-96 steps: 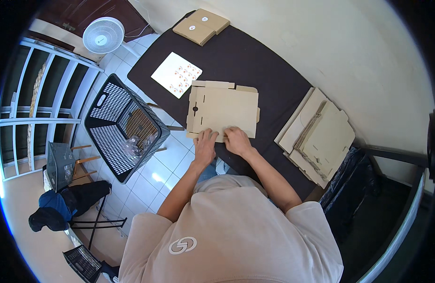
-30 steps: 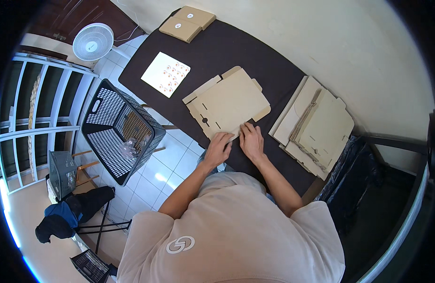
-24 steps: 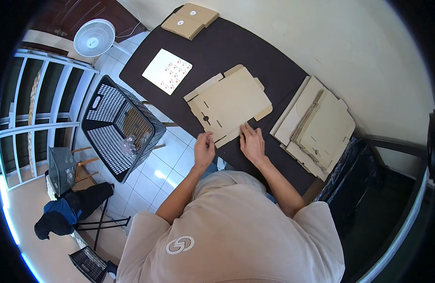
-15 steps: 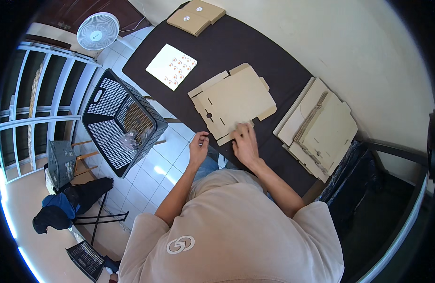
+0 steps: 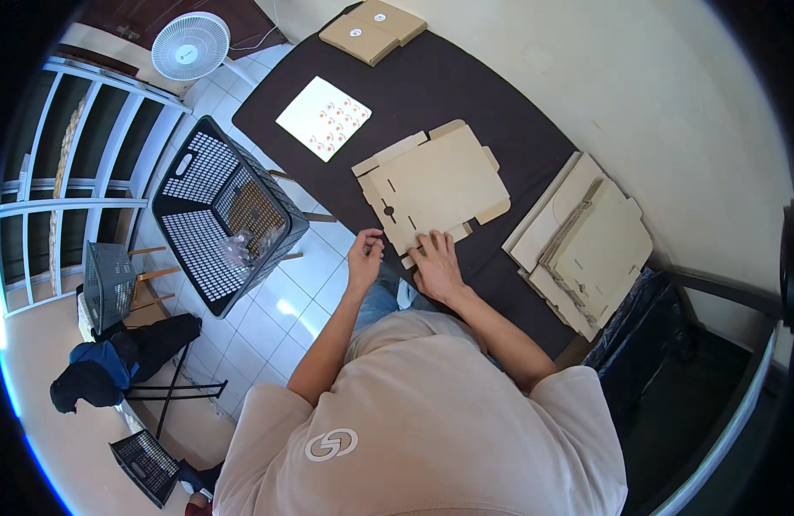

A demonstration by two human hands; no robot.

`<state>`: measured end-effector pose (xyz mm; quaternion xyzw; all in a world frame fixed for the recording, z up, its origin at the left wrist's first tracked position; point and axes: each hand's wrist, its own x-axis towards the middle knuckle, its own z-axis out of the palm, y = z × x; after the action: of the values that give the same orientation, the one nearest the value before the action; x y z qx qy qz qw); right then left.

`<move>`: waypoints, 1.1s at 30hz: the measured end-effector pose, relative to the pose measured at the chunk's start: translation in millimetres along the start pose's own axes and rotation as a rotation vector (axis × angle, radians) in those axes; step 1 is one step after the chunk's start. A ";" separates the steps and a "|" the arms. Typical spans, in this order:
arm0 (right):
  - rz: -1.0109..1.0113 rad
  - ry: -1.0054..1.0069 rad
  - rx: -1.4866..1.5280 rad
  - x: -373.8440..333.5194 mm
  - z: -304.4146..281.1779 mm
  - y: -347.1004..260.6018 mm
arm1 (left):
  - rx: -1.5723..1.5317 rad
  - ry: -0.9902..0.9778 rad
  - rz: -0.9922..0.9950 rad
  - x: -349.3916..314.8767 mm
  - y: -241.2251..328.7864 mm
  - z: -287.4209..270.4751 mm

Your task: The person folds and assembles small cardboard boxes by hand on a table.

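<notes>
A flat brown cardboard box blank [image 5: 440, 181] with slots, a round cut-out and side flaps lies unfolded on the dark-covered table. My right hand [image 5: 437, 267] rests on its near edge, fingers spread and pressed down on the card. Beside the blank's near left corner is my left hand [image 5: 363, 260], its fingers curled in. Whether anything is between those fingers is hidden. Beyond the blank, to the left, lies a white square sheet [image 5: 325, 119] printed with small orange-red motifs.
A stack of flat cardboard blanks [image 5: 599, 258] lies at the table's right end. Folded brown boxes [image 5: 373, 33] with round white labels sit at the far end. On the left stand a dark slatted basket [image 5: 190, 232] holding clear plastic, and a white fan [image 5: 190, 46].
My right hand has shifted slightly left along the blank's near edge, and its fingers now lie spread on it. The left hand stays by the corner. The whole view has shifted slightly.
</notes>
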<state>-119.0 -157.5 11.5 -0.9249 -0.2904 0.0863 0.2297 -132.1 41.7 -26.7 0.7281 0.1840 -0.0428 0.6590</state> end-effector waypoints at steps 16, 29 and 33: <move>0.454 0.050 0.078 18.1 -27.3 41.2 | -0.025 0.017 0.005 2.0 -12.3 -3.4; 0.722 0.124 0.728 34.4 -36.0 63.9 | 0.333 0.033 -0.175 88.7 27.5 3.0; 0.809 0.035 0.659 30.3 -21.7 78.1 | -0.015 0.025 -0.331 86.2 22.3 1.9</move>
<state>-49.1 -204.9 -7.2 -0.8431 0.1365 0.2397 0.4616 -44.6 56.7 -32.2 0.6834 0.3100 -0.1403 0.6459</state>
